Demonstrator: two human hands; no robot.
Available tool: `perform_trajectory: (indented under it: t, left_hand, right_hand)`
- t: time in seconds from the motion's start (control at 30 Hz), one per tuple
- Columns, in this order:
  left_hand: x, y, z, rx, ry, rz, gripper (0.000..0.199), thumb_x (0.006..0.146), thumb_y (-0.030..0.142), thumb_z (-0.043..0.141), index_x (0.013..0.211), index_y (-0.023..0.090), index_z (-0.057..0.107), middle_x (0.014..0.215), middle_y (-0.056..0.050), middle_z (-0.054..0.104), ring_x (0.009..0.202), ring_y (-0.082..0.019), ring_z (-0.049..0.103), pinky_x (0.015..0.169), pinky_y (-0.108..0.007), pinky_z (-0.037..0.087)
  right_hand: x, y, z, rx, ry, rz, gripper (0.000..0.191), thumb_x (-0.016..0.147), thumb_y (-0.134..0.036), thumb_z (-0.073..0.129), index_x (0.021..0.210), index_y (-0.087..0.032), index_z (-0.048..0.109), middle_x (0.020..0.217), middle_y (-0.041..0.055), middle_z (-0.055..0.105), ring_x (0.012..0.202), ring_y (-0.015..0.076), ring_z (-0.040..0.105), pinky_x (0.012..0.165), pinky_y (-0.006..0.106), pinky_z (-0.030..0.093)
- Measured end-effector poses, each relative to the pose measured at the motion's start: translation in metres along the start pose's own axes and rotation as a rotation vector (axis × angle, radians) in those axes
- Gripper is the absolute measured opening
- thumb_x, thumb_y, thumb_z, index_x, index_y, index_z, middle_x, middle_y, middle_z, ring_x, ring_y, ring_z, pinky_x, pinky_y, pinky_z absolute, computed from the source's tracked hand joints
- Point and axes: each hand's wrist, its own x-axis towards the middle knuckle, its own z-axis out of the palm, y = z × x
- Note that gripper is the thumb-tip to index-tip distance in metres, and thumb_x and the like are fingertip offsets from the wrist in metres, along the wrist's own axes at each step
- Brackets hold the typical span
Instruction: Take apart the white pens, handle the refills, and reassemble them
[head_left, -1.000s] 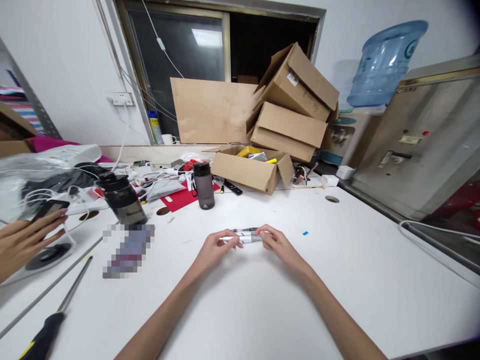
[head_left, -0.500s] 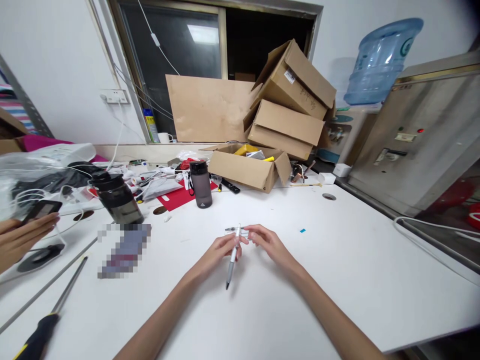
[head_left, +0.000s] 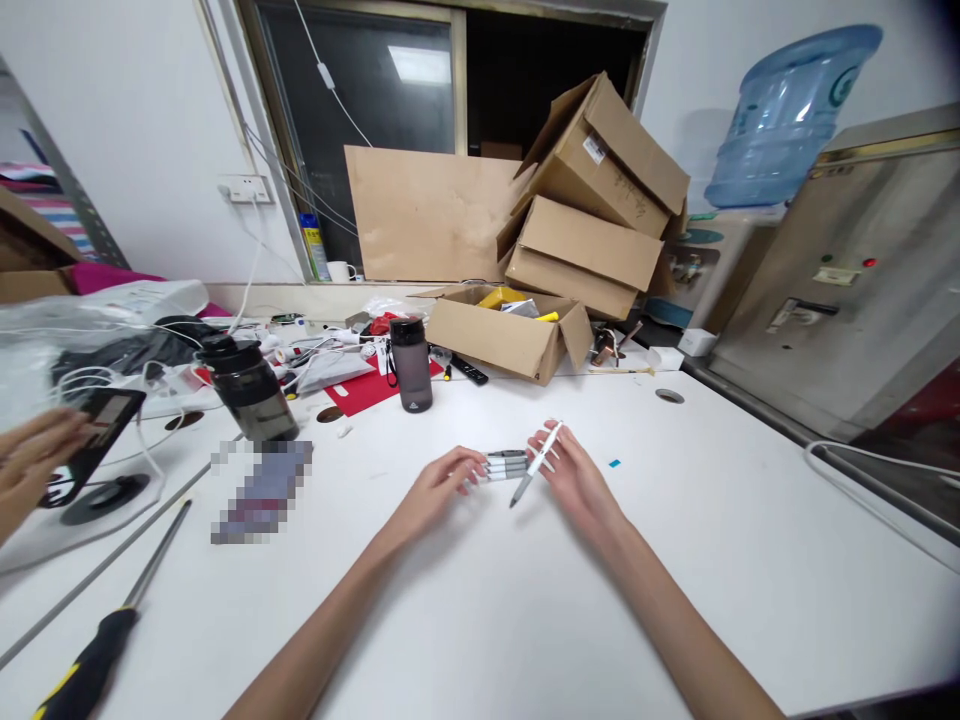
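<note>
Right fingers (head_left: 568, 446) grip slender white-and-grey pen (head_left: 534, 467), tilted, dark tip down. Left fingers (head_left: 459, 459) loosely open beside row of white-and-grey pens (head_left: 507, 465) on white desk (head_left: 480, 610); contact unclear. Apparent step: reorienting single pen; aligning calls for wrist turn.

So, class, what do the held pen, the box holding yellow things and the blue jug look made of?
Held pen: probably plastic; smooth white barrel, grey lower part.
Box: matt cardboard; brown, with folded flaps.
Blue jug: likely glossy plastic; see-through, with bright glints.
</note>
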Motion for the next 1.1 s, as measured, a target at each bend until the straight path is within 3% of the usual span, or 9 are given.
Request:
perform_trajectory:
  t: [0.1,0.2,0.43,0.73,1.1]
  left_hand:
    - [0.000,-0.006,-0.011,0.169,0.140,-0.018,0.029,0.099,0.040,0.046,0.103,0.021,0.068,0.093,-0.003,0.070,0.087,-0.020,0.063,0.080,-0.030,0.047]
    - [-0.002,-0.018,-0.018,0.317,0.227,-0.066,0.025,0.094,0.032,0.045,0.094,0.021,0.067,0.082,-0.001,0.071,0.077,-0.019,0.062,0.077,-0.030,0.045]
    - [0.000,-0.039,-0.029,0.399,0.282,-0.160,0.027,0.089,0.031,0.042,0.095,0.021,0.066,0.078,-0.001,0.071,0.074,-0.021,0.063,0.075,-0.031,0.043]
    - [0.000,-0.042,-0.028,0.412,0.255,-0.169,0.029,0.088,0.033,0.041,0.094,0.021,0.067,0.079,-0.001,0.072,0.075,-0.021,0.062,0.073,-0.030,0.042]
    - [-0.001,-0.041,-0.028,0.410,0.236,-0.165,0.028,0.089,0.031,0.042,0.094,0.022,0.068,0.079,0.000,0.073,0.074,-0.020,0.061,0.073,-0.029,0.041]
  right_hand:
    - [0.004,-0.009,-0.007,0.221,-0.002,0.056,0.008,0.087,-0.023,0.066,0.087,-0.020,0.060,0.074,-0.0024,0.048,0.064,0.0108,0.048,0.064,0.023,0.047]
    - [0.003,-0.018,-0.009,0.310,-0.011,0.040,0.012,0.089,-0.024,0.060,0.080,-0.019,0.054,0.070,-0.0040,0.037,0.057,0.0103,0.039,0.053,0.022,0.042]
    - [0.002,-0.027,-0.006,0.297,0.009,-0.007,0.017,0.089,-0.019,0.052,0.073,-0.020,0.046,0.066,-0.0051,0.029,0.054,0.0104,0.032,0.049,0.021,0.037]
    - [0.002,-0.032,-0.012,0.355,0.048,-0.153,0.011,0.087,-0.021,0.052,0.077,-0.020,0.048,0.066,-0.0053,0.030,0.055,0.0106,0.032,0.051,0.021,0.040]
    - [0.001,-0.031,-0.008,0.297,0.067,-0.179,0.005,0.087,-0.020,0.054,0.082,-0.021,0.053,0.067,-0.0047,0.033,0.056,0.0115,0.035,0.053,0.023,0.041]
